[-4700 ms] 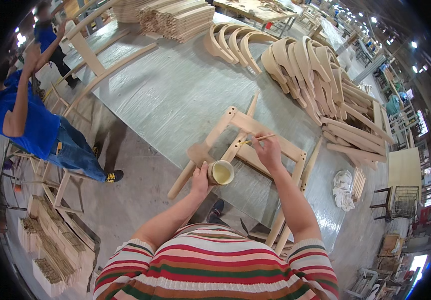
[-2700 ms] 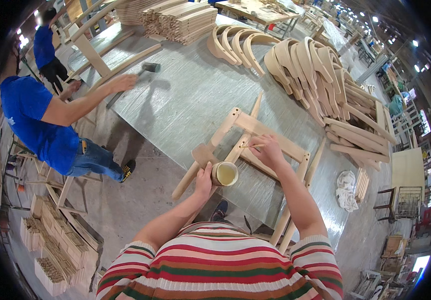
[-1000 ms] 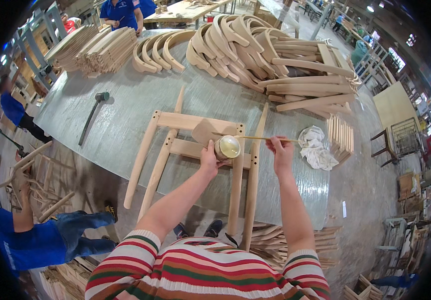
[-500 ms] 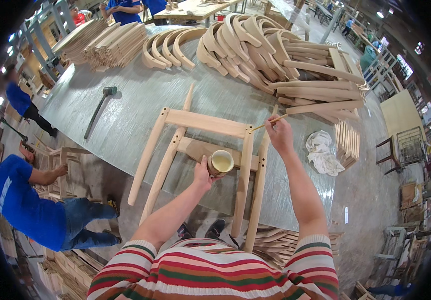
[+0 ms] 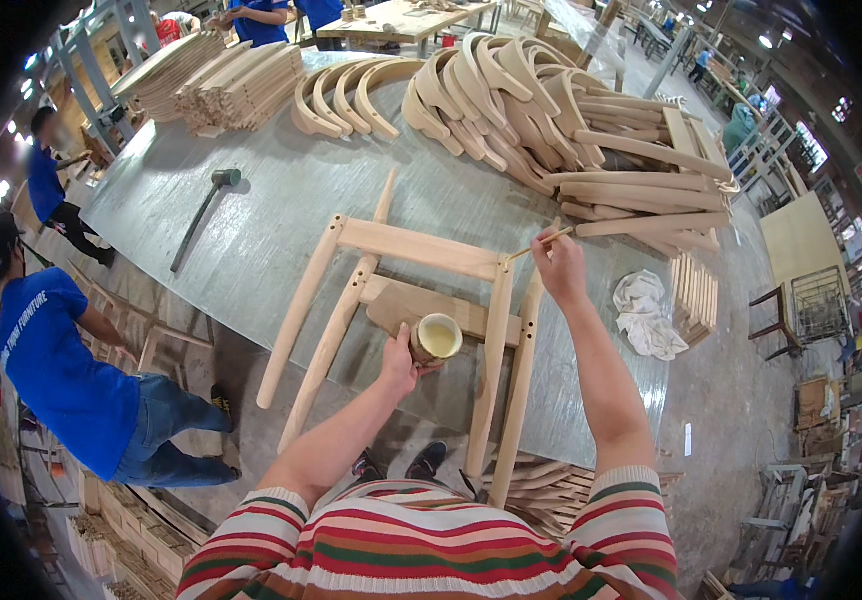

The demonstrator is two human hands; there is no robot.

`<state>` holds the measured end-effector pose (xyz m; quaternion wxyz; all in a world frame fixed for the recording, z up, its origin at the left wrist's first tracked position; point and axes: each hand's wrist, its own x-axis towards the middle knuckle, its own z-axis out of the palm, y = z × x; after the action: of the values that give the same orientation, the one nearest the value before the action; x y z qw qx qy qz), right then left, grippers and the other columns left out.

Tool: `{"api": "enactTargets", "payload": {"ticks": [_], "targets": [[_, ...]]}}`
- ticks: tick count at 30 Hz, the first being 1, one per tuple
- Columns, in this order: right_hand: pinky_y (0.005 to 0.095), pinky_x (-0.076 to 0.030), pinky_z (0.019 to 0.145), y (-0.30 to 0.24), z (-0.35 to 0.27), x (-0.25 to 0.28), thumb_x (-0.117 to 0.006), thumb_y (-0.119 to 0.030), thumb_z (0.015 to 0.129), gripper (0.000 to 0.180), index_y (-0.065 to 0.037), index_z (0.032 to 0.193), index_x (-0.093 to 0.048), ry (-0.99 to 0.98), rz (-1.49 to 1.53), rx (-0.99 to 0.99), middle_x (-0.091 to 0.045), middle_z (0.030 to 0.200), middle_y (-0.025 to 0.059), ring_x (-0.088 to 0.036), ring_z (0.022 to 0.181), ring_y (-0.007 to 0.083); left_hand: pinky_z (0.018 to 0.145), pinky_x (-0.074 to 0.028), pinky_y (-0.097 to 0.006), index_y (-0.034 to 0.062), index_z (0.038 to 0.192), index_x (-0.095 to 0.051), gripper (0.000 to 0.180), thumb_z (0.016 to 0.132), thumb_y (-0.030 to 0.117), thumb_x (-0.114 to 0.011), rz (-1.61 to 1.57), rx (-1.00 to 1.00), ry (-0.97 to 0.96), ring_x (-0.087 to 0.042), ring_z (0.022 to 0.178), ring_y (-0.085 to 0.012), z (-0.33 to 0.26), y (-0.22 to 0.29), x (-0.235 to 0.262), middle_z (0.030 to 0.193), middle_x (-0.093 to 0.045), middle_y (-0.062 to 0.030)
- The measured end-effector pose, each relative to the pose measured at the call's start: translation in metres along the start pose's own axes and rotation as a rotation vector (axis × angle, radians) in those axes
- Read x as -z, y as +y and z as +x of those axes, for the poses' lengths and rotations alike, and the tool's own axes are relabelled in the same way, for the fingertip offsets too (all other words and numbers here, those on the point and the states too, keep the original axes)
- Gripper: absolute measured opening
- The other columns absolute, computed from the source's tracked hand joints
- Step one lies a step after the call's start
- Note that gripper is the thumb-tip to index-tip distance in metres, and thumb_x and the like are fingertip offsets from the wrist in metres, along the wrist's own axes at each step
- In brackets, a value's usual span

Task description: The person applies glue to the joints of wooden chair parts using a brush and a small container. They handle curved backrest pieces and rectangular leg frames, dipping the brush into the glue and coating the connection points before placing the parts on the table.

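Pale, bare, matt wood for the chair frame [image 5: 421, 300] and the stacked curved parts [image 5: 511, 110], dull grey sheet on the table [image 5: 251, 230], perhaps metal, soft crumpled white cloth for the rag [image 5: 646, 315], glossy cream liquid in the cup [image 5: 437, 338].

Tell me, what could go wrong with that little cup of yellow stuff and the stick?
The open cup in the left hand sits over the wooden chair frame, so tipping it might spill onto the wood. The thin stick in the right hand could drip. The frame overhangs the table edge and might slide.
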<state>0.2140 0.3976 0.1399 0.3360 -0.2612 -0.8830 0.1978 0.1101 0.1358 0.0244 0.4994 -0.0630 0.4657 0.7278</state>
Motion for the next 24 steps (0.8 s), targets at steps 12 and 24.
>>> {"api": "enactTargets", "payload": {"ticks": [12,24], "targets": [[0.0436,-0.043,0.067,0.008,0.007,-0.017,-0.058,-0.022,0.083,0.015,-0.008,0.080,-0.060,-0.025,-0.108,0.065,-0.062,0.070,0.0091,-0.061,0.074,0.0299,0.076,-0.056,-0.052,0.0087,0.127,-0.035,0.040,0.099,0.038,-0.031,0.000,-0.034,-0.024,-0.059,0.105,-0.0323,-0.008,0.004,0.005,0.121,-0.052,-0.0126],[0.0408,-0.040,0.070,-0.007,0.021,-0.009,-0.059,-0.028,0.084,0.018,-0.010,0.080,-0.061,-0.075,-0.282,0.025,-0.063,0.068,0.0081,-0.061,0.072,0.0277,0.074,-0.057,-0.052,0.0074,0.125,-0.038,0.043,0.099,0.040,-0.030,0.054,0.033,-0.040,-0.060,0.101,-0.0329,0.001,0.008,0.008,0.118,-0.053,-0.0143]]}}
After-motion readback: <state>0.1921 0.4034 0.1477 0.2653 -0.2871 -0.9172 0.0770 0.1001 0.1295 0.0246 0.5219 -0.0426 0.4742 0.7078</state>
